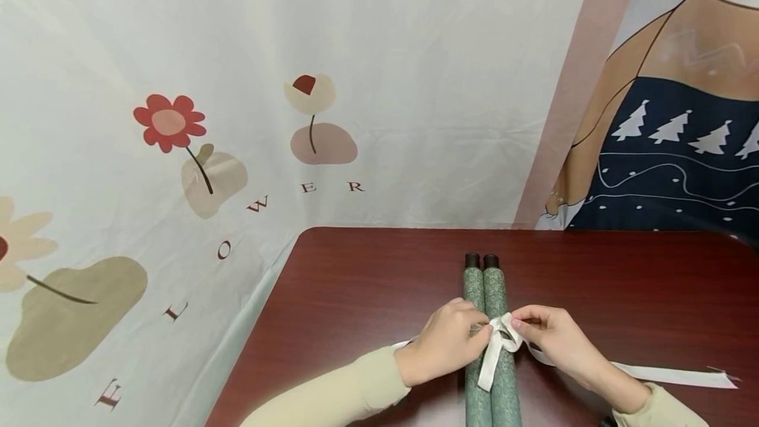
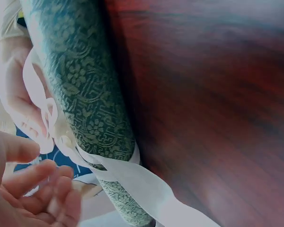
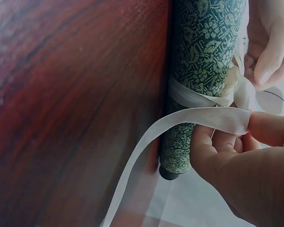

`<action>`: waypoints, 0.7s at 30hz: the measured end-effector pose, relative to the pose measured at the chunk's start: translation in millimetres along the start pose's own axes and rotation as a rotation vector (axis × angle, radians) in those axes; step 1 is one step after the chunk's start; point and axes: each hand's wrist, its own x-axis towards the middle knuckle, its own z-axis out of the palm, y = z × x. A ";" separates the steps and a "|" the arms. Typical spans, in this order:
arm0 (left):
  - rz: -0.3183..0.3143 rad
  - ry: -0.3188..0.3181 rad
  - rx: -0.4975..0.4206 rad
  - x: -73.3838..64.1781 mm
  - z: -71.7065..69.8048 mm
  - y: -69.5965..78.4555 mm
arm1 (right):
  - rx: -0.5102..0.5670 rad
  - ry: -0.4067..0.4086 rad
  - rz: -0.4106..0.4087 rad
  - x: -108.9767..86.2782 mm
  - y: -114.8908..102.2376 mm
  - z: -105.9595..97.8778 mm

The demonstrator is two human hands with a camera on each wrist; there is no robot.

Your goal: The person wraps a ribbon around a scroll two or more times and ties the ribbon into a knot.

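Two green patterned scroll rolls point(image 1: 495, 290) lie side by side, a white ribbon point(image 1: 490, 364) wrapped round them and looped on top. My right hand point(image 1: 560, 338) pinches the ribbon between thumb and fingers, on the right of the loop. In the right wrist view, a long ribbon tail point(image 3: 144, 142) runs from that pinch down past the roll point(image 3: 199, 56). At the left of the loop is my left hand point(image 1: 447, 341), fingertips right beside the ribbon. Its fingers point(image 2: 61, 189) are loosely bent in the left wrist view, with a gap between them and the thumb.
The rolls lie on a dark red wooden table point(image 1: 367, 275), their black end knobs point(image 1: 491, 260) toward its far edge. A free ribbon end point(image 1: 682, 375) with frayed threads stretches right across the tabletop. Behind hangs a pale printed cloth point(image 1: 415, 84) with flowers and letters.
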 end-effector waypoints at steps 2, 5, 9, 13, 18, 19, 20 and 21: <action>-0.099 -0.028 -0.043 4.0 2.2 -0.7 | 0.001 0.008 0.008 -0.1 0.3 0.4; -0.196 -0.073 -0.120 8.8 4.8 -2.4 | 0.001 0.018 0.017 0.0 0.2 0.7; -0.267 -0.121 -0.232 13.3 7.6 -3.9 | -0.010 0.034 0.026 -0.2 -0.5 0.6; -0.301 -0.157 -0.295 16.1 9.9 -4.2 | -0.018 0.049 0.035 -0.9 -0.6 0.3; -0.335 -0.131 -0.351 16.7 10.7 -4.1 | -0.011 0.060 0.036 -1.9 -0.5 0.3; -0.351 -0.118 -0.371 16.4 10.9 -4.1 | -0.014 0.062 0.037 -2.2 -0.5 0.4; -0.372 -0.104 -0.401 16.1 11.2 -4.0 | -0.017 0.063 0.037 -2.4 -0.4 0.4; -0.395 -0.088 -0.430 15.9 11.2 -3.7 | -0.020 0.064 0.037 -2.7 -0.3 0.5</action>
